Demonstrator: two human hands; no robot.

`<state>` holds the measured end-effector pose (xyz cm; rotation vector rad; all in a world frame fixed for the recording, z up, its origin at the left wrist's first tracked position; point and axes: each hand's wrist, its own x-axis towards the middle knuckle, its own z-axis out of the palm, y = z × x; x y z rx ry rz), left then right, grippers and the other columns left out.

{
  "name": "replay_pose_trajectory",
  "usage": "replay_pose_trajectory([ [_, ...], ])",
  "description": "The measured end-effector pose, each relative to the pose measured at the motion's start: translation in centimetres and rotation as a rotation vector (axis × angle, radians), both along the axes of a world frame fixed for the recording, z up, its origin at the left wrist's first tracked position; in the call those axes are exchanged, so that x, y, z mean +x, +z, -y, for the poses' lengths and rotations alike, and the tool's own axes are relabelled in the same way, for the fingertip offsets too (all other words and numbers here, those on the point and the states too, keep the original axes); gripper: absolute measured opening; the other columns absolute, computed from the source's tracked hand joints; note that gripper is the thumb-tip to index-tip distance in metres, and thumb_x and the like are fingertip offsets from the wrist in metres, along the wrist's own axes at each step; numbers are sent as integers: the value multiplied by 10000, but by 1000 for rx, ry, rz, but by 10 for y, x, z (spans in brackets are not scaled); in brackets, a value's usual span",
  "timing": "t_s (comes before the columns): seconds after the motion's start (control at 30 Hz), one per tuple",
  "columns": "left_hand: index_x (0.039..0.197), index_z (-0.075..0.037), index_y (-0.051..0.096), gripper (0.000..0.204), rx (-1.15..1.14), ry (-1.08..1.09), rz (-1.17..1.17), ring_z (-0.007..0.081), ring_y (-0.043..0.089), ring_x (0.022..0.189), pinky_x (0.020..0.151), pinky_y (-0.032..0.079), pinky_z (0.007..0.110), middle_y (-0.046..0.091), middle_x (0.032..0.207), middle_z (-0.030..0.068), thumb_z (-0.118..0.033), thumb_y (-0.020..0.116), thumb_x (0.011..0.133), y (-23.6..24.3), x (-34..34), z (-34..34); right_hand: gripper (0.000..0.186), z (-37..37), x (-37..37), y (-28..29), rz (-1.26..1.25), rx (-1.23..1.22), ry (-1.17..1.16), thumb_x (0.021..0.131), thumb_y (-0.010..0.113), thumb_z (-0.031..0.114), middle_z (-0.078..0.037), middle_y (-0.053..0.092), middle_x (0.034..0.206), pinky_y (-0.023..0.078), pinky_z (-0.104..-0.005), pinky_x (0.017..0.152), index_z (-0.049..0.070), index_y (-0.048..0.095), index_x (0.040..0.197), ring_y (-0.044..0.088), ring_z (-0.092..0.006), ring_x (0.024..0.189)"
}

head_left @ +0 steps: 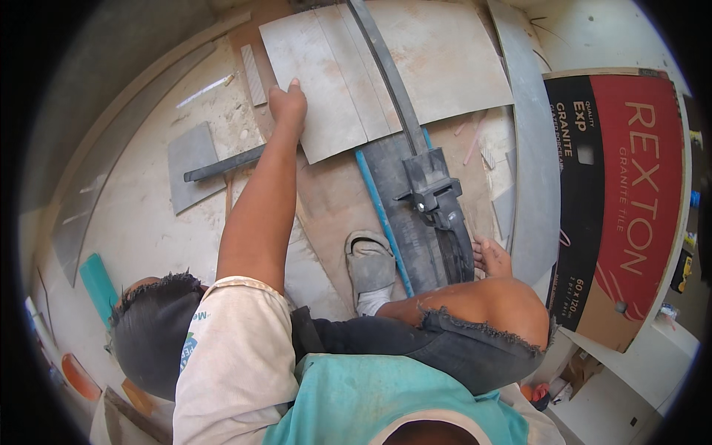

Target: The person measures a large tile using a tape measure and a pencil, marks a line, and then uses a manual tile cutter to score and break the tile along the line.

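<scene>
A large pale grey tile (445,59) lies across a manual tile cutter (408,245), beneath its dark rail. Two straight lines run along the tile's left part. My left hand (288,105) grips the tile's left edge, thumb up along the edge; its other fingers are mostly hidden. The cutter's black carriage and handle (458,241) are on the near end of the rail, clear of the tile's near edge. My right hand (491,257) is just right of the handle, fingers loosely apart, apparently not around it. My raised knee partly covers that hand.
A dark bar (222,163) sticks out left over a small grey tile piece (191,167). A long grey tile strip (530,170) stands on the right before a red and black tile carton (623,200). My sandalled foot (371,267) is beside the cutter.
</scene>
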<state>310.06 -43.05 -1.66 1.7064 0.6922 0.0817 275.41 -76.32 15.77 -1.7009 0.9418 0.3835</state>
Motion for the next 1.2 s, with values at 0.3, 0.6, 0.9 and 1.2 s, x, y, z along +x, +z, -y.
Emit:
replay_pose_trajectory([
  [0.3, 1153, 94, 498, 416, 17, -55, -104, 393, 598, 1050, 898, 457, 411, 600, 1128, 272, -223, 590, 900, 17, -7, 6, 598, 34, 192, -62, 55, 82, -56, 942, 576, 356, -257, 556, 1182, 525, -382, 859, -103, 402, 1283, 610, -308, 1023],
  [0.6, 1128, 95, 513, 394, 1, -61, -50, 379, 609, 1020, 872, 465, 406, 611, 1084, 278, -218, 588, 902, 25, -15, 5, 478, 34, 299, -151, 227, 201, -534, 953, 556, 149, -269, 460, 1283, 427, -549, 1000, -115, 353, 1296, 532, -381, 1133],
  [0.9, 1030, 104, 562, 333, -7, -29, 7, 336, 625, 916, 816, 470, 386, 633, 985, 248, -191, 611, 882, 20, -11, 8, 319, 38, 297, -159, 237, 155, -467, 923, 605, 115, -179, 561, 1042, 530, -488, 862, -83, 474, 1136, 600, -295, 887],
  [1.2, 1062, 104, 556, 362, 32, -15, 10, 364, 622, 950, 840, 464, 397, 628, 1011, 265, -205, 609, 883, 10, -9, 7, 319, 41, 293, -162, 255, 178, -459, 920, 615, 134, -179, 570, 1021, 542, -480, 819, -89, 474, 1101, 610, -290, 865],
])
